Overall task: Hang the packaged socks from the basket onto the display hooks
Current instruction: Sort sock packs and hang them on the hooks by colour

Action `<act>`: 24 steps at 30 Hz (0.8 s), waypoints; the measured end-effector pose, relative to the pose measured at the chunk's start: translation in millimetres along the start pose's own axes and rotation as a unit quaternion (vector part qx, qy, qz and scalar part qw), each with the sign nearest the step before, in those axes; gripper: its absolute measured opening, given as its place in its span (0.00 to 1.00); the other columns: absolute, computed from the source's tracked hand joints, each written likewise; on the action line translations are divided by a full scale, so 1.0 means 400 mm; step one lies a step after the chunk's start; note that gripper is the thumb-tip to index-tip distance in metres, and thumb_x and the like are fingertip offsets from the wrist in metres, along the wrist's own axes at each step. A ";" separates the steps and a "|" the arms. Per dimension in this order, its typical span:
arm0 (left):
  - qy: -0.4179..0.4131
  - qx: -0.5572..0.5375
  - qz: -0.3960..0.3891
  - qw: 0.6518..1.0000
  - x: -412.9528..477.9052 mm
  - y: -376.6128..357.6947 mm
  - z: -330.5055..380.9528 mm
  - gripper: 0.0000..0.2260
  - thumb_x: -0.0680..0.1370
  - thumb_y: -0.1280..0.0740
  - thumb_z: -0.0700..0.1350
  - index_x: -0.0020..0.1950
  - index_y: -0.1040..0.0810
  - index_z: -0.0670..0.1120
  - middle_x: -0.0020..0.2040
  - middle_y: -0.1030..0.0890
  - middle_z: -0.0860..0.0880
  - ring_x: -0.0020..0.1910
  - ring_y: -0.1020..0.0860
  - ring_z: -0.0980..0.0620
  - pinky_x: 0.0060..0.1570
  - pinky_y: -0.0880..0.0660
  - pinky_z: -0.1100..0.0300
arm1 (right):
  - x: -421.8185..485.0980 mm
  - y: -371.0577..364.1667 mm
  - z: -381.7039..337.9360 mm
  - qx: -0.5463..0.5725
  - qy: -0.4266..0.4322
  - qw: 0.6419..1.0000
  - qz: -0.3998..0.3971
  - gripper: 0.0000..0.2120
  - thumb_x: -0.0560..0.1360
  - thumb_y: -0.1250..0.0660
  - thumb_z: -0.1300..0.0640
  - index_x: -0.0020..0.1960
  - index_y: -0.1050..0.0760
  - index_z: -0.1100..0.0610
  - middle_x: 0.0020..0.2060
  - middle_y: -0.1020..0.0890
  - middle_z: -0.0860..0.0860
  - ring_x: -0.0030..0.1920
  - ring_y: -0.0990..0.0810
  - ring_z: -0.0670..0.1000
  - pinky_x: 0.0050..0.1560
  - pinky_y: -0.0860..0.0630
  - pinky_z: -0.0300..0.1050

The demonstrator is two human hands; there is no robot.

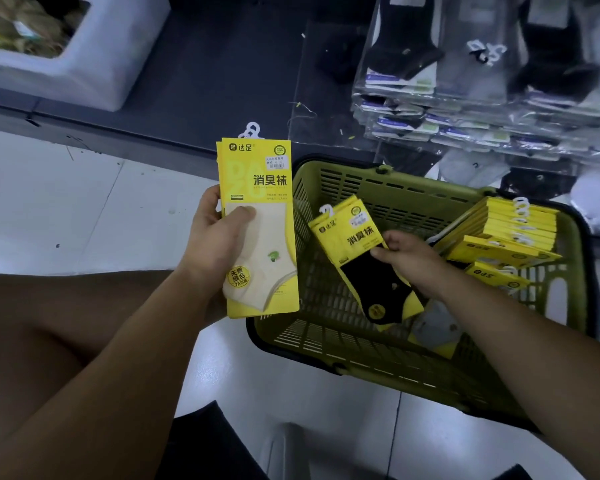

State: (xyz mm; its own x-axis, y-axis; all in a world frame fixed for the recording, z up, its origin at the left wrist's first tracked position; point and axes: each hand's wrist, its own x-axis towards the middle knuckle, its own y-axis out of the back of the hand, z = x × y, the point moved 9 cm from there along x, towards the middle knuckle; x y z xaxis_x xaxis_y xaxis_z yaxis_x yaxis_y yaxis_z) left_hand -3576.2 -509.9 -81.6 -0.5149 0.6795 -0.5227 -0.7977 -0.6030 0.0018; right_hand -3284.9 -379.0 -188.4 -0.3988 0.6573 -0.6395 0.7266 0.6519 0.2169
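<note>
Head view: why does the left hand (219, 244) hold its cream sock packs (260, 230) upright, out beside the basket (326, 344)?

— I'd say it's acting as the collecting hand. The thumb lies across the front and the fingers wrap behind, so the packs stay squared and their white hanger tabs (252, 129) all point up, ready to slide onto a hook.

And the right hand (406, 259)?

— It's down inside the basket, thumb and fingers pinching a black sock pack (361, 258) by its middle. The pack is tilted, tab towards the upper left. It probably has to be turned upright before it joins the others.

What's left in there?

— A neat stack of yellow packs (506, 233) leans against the far right wall, and a grey sock pack (437, 327) lies on the bottom under the right wrist. So a good share of the hanging is not yet done.

Where do they go?

— I can't make out a bare hook. Clear-bagged socks (447, 81) hang in rows above the basket, so the display is close by, up and to the right.
</note>
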 end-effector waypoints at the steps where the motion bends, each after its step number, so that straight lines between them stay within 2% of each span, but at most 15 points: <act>1: -0.001 0.007 0.002 1.000 -0.002 0.002 0.005 0.14 0.83 0.32 0.41 0.66 0.25 0.53 0.53 0.11 0.51 0.47 0.11 0.46 0.38 0.16 0.55 | -0.012 0.008 -0.029 0.031 0.014 0.999 0.001 0.03 0.79 0.31 0.60 0.49 0.20 0.53 0.46 0.13 0.48 0.49 0.15 0.50 0.49 0.22 0.45; 3: -0.010 0.025 0.004 1.000 -0.004 0.004 0.018 0.12 0.83 0.33 0.41 0.64 0.25 0.54 0.50 0.11 0.53 0.45 0.11 0.49 0.36 0.16 0.58 | -0.035 0.024 -0.086 0.111 0.037 0.993 0.001 0.06 0.78 0.32 0.64 0.48 0.20 0.54 0.45 0.12 0.50 0.47 0.14 0.52 0.49 0.22 0.46; 6: -0.017 0.038 -0.004 0.999 -0.015 -0.002 0.034 0.10 0.84 0.34 0.41 0.60 0.25 0.56 0.46 0.12 0.56 0.42 0.12 0.52 0.33 0.18 0.61 | -0.073 0.039 -0.173 0.195 0.072 0.978 -0.004 0.07 0.77 0.33 0.66 0.50 0.18 0.57 0.49 0.13 0.57 0.50 0.15 0.57 0.58 0.22 0.53; 8: -0.021 0.039 -0.010 0.999 -0.029 -0.013 0.040 0.11 0.84 0.35 0.40 0.59 0.26 0.57 0.44 0.12 0.56 0.40 0.12 0.53 0.32 0.18 0.61 | -0.099 0.027 -0.235 0.251 0.094 0.963 -0.022 0.08 0.77 0.34 0.67 0.53 0.19 0.60 0.49 0.13 0.57 0.49 0.14 0.56 0.57 0.20 0.52; 10: -0.022 0.034 -0.020 0.999 -0.049 -0.033 0.040 0.11 0.82 0.35 0.42 0.58 0.25 0.57 0.44 0.13 0.54 0.42 0.12 0.51 0.34 0.17 0.57 | -0.128 -0.006 -0.298 0.294 0.117 0.947 -0.054 0.10 0.74 0.32 0.67 0.55 0.21 0.63 0.48 0.13 0.57 0.48 0.14 0.55 0.55 0.19 0.49; 11: -0.018 0.027 -0.026 0.999 -0.060 -0.045 0.037 0.11 0.80 0.35 0.43 0.59 0.25 0.57 0.47 0.13 0.52 0.46 0.12 0.48 0.38 0.15 0.52 | -0.143 -0.028 -0.325 0.304 0.127 0.941 -0.072 0.13 0.72 0.31 0.65 0.56 0.21 0.64 0.48 0.13 0.57 0.48 0.15 0.55 0.55 0.19 0.48; 13: -0.002 0.003 -0.043 0.999 -0.090 -0.071 0.035 0.13 0.77 0.35 0.46 0.60 0.25 0.55 0.57 0.15 0.45 0.56 0.15 0.39 0.53 0.17 0.36 | -0.166 -0.074 -0.359 0.296 0.137 0.941 -0.095 0.14 0.70 0.30 0.62 0.55 0.21 0.62 0.49 0.14 0.57 0.48 0.15 0.54 0.55 0.19 0.48; 15: 0.005 -0.028 -0.049 0.998 -0.114 -0.084 0.034 0.15 0.75 0.35 0.48 0.61 0.24 0.51 0.62 0.19 0.38 0.63 0.19 0.33 0.65 0.24 0.29 | -0.176 -0.111 -0.366 0.265 0.134 0.951 -0.088 0.08 0.73 0.30 0.64 0.52 0.20 0.59 0.47 0.14 0.55 0.46 0.16 0.52 0.53 0.20 0.47; 18: 0.008 -0.051 -0.029 0.998 -0.129 -0.077 0.032 0.18 0.74 0.35 0.48 0.63 0.23 0.46 0.64 0.19 0.38 0.66 0.20 0.34 0.70 0.29 0.29 | -0.178 -0.141 -0.357 0.206 0.130 0.968 -0.061 0.06 0.76 0.30 0.65 0.52 0.19 0.58 0.48 0.13 0.53 0.47 0.15 0.50 0.51 0.20 0.44; 21: -0.003 -0.032 -0.028 0.999 -0.136 -0.072 0.037 0.15 0.73 0.35 0.50 0.59 0.20 0.50 0.62 0.17 0.43 0.66 0.20 0.40 0.71 0.29 0.33 | -0.179 -0.156 -0.344 0.161 0.118 0.978 -0.054 0.08 0.76 0.28 0.64 0.54 0.18 0.56 0.49 0.13 0.52 0.49 0.15 0.49 0.50 0.20 0.42; 24: -0.006 -0.035 -0.039 0.999 -0.134 -0.069 0.033 0.16 0.74 0.35 0.51 0.61 0.22 0.50 0.64 0.18 0.42 0.66 0.20 0.41 0.71 0.28 0.33 | -0.174 -0.154 -0.331 0.139 0.090 0.985 -0.037 0.07 0.77 0.28 0.63 0.54 0.19 0.56 0.49 0.13 0.54 0.47 0.15 0.50 0.40 0.21 0.41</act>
State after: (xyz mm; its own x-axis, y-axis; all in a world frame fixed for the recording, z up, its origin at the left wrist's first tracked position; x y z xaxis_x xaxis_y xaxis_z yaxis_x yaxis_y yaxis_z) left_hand -3530.6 -524.2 -42.2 -0.4554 0.7309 -0.5084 -0.8123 -0.5749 -0.0989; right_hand -3375.9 -414.8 -59.6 -0.5313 0.6839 -0.5000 0.8070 0.5881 -0.0530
